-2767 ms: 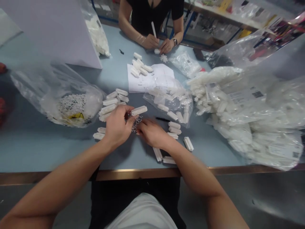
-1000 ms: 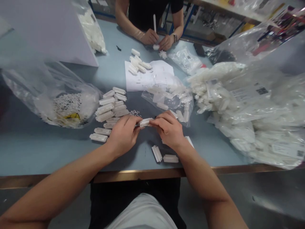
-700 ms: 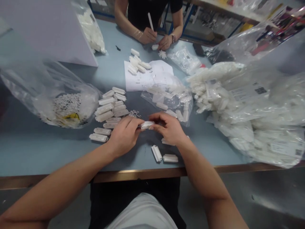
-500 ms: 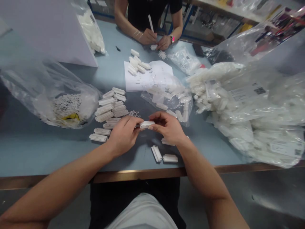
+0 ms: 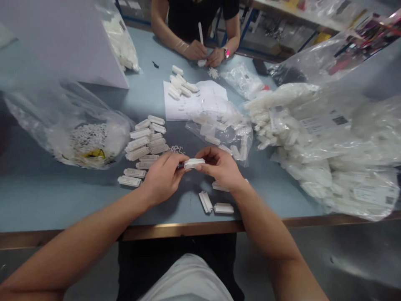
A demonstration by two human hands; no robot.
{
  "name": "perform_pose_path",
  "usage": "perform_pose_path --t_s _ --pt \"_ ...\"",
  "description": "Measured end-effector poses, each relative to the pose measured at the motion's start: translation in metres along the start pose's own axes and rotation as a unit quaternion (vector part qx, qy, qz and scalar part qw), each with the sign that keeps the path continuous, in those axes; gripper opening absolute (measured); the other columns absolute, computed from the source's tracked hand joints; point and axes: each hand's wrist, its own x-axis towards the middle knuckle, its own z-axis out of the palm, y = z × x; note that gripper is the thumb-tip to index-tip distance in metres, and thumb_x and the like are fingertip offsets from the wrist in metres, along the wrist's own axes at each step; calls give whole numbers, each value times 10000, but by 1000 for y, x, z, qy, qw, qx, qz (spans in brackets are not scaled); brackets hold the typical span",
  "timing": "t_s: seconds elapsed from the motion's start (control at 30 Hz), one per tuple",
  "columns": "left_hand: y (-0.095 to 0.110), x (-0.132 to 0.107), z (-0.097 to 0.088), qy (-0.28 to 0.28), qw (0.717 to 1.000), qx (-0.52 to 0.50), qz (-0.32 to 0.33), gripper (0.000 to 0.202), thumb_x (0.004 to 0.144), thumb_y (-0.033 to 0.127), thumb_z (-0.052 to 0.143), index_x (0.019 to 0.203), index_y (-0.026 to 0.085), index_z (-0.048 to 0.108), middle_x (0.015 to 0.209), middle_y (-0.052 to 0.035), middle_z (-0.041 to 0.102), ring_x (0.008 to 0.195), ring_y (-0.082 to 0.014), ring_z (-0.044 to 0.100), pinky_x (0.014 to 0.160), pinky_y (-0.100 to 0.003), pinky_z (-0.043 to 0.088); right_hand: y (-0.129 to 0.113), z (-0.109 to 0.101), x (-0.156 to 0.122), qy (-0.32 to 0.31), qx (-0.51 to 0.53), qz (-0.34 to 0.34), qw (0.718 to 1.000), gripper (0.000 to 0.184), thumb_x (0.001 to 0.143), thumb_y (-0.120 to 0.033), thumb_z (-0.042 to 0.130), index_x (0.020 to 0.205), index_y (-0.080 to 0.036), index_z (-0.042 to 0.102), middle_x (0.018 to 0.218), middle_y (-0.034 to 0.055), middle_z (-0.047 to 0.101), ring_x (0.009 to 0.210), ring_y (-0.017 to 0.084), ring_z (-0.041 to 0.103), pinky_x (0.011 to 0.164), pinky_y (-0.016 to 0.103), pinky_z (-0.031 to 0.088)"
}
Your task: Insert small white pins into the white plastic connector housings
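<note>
A white plastic connector block lies lengthwise between my hands, just above the table. My left hand pinches its left end, and my right hand holds its right end with curled fingers. Several similar connectors lie in close rows to the left of my left hand. A small scatter of tiny white parts sits just above the hands. Two more connectors lie below my right hand, and another is partly hidden under it.
A clear bag of small parts lies left, and a large bag of white connectors lies right. Further ahead are a printed sheet and a clear bag. A co-worker's hands work across the blue table, whose metal edge runs nearest me.
The connector, earlier held by my left hand alone, now sits between both hands. More connectors lie in the left rows, and the tiny parts have shifted away from my hands.
</note>
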Motion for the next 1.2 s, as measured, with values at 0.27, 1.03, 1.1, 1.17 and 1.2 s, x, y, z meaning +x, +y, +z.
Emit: perform_pose_path --t_s 0.27,1.03,1.1,1.17,1.2 --pt "-2 19 -22 84 979 12 -187 250 868 348 633 1055 188 683 937 -64 733 827 -228 665 814 -353 528 0 26 0 -3 -303 -121 945 79 904 -238 704 958 -201 660 975 62 669 895 195 619 823 339 514" --pt "-1 11 -9 30 990 9 -139 250 881 337 629 1065 184 699 914 -61 716 833 -225 658 814 -343 521 -3 -5 -5 93 -315 -154 932 163 844 -117 557 943 -217 638 890 24 702 798 181 631 747 314 505" --pt "-2 8 -6 25 993 13 -114 241 893 325 620 1073 182 692 916 -64 712 852 -228 658 814 -343 521 -4 -6 -7 125 -274 -181 936 140 874 -151 583 949 -235 665 886 6 717 795 169 648 746 307 516" --pt "-3 5 -3 22 996 20 -87 228 906 315 611 1079 185 684 923 -64 707 864 -229 656 815 -343 521 -5 -5 -9 133 -268 -217 929 137 908 -163 590 958 -246 688 898 3 731 816 165 666 760 307 529" --pt "-3 4 -2 22 997 24 -74 220 913 309 607 1081 186 680 927 -64 705 867 -228 655 815 -342 521 -5 -4 -10 133 -275 -234 923 149 921 -158 585 957 -250 696 907 3 734 831 164 674 769 308 534"
